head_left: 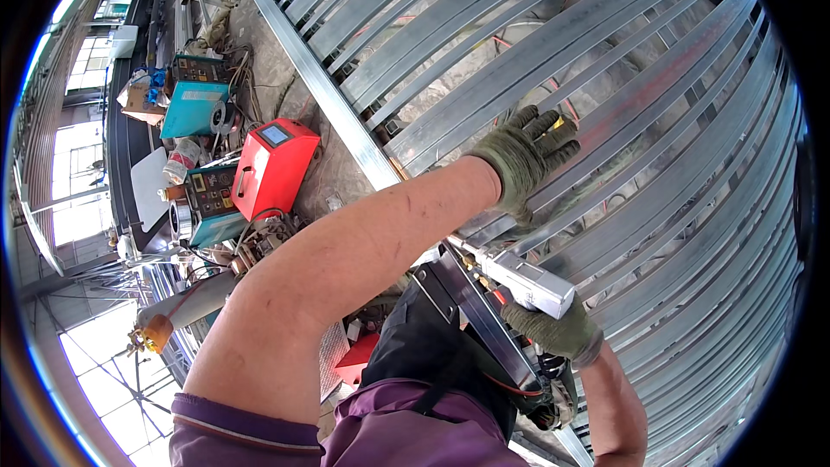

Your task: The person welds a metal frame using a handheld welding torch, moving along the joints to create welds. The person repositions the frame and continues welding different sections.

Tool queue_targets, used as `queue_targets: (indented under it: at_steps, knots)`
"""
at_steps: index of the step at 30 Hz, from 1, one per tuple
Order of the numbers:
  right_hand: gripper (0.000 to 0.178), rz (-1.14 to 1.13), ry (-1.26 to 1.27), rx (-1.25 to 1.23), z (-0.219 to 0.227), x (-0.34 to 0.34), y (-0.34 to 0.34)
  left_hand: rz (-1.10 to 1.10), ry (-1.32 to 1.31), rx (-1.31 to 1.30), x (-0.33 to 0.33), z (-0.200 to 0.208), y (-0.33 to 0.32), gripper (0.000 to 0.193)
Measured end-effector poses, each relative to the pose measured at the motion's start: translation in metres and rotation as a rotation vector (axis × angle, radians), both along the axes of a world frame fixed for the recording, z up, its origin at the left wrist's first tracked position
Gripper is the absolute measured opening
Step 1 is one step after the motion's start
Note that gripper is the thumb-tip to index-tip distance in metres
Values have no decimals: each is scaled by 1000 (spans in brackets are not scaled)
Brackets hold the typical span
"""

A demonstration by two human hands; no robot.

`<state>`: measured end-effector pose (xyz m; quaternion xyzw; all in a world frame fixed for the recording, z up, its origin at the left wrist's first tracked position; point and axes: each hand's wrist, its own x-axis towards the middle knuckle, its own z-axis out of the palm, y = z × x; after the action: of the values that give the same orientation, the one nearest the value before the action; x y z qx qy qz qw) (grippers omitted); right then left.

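Note:
My left hand, in a green knitted work glove, reaches across the metal frame with its fingers stretched out and apart. Flat grey metal bars lie under and around it, and nothing shows in its grasp. Closer to my body, my right hand, gloved the same way, is closed round a silver, box-shaped hand tool. The tool hides part of its fingers. Brass-coloured fittings show near the tool's left end, and its working tip cannot be made out.
A long metal rail edges the bars on the left. Beyond it stand a red box-shaped machine with a small screen and teal machines among tangled cables. A grey gas cylinder lies at the left. Orange hoses run beneath the bars.

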<state>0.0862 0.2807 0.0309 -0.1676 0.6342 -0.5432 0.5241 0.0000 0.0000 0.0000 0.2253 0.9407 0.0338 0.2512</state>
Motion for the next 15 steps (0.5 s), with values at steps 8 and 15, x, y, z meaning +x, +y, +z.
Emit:
queue_targets:
  at_steps: [8,15]
  knots:
    - [43,-30,-15,3,-7,4,3,17,-28,-18,-3,7,1,134]
    - [45,-18,-8,21,-5,4,5,20,-2,-7,0,-2,-2,132]
